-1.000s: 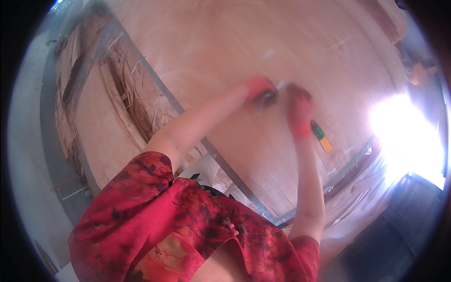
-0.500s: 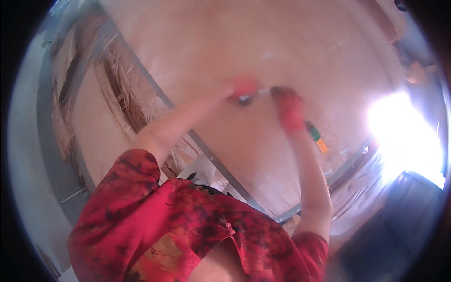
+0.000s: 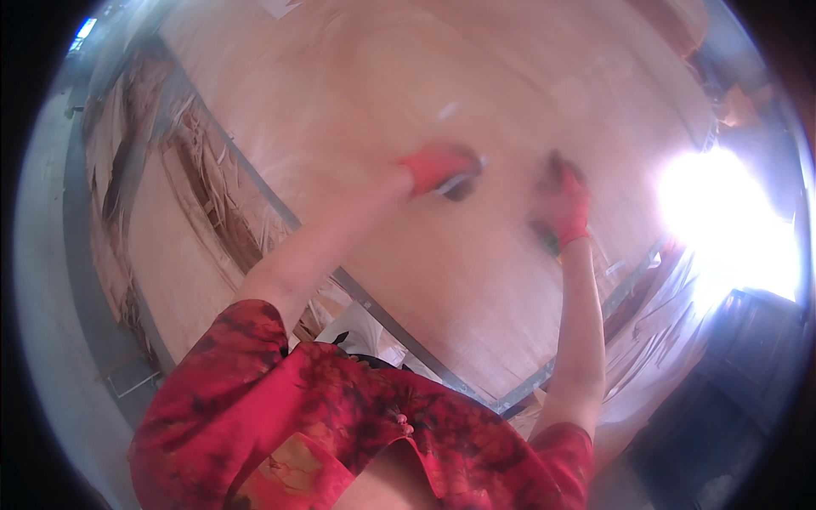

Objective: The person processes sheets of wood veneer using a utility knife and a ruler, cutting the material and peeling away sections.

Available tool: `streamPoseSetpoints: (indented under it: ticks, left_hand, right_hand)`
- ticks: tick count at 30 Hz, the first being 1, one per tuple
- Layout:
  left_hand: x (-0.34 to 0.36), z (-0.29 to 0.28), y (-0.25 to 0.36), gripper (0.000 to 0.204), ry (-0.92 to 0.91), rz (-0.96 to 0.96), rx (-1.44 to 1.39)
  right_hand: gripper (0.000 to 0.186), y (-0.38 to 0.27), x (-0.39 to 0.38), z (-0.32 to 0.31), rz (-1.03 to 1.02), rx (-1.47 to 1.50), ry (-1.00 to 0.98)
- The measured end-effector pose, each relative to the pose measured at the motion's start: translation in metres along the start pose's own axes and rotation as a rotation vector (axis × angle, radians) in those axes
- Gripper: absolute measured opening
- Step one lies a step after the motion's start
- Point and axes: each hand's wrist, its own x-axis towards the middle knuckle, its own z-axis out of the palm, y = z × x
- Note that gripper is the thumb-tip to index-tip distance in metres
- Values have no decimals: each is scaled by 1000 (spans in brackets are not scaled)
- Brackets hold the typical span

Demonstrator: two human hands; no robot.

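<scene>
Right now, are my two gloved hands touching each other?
No, your left hand and right hand are apart, with a stretch of the pale brown sheet showing between them.

The sheet (image 3: 476, 280) spreads across the middle, with the rail (image 3: 374, 308) along its left edge and the veneer (image 3: 174, 229) farther left. Over the sheet, the left hand (image 3: 444, 170) is left of the right hand (image 3: 565, 200), well apart, with an item (image 3: 459, 185) in it. A tool (image 3: 551, 244) shows just beside the right hand's near left side. Right of the sheet lies the wrap (image 3: 654, 340); the bin (image 3: 722, 382) stands farther right, near.
</scene>
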Motion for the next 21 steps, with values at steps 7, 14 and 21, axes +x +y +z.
streamPoseSetpoints:
  ticks: [7,14,21]
  left_hand:
    - [110,76,1,22,-95,130,84]
    - [154,51,-41,21,-85,336,348]
    - [136,93,-25,18,-24,-51,-142]
  right_hand:
    - [89,18,-3,17,-79,58,73]
    - [90,2,9,21,-158,-6,62]
    - [63,34,-7,13,-256,-401,-96]
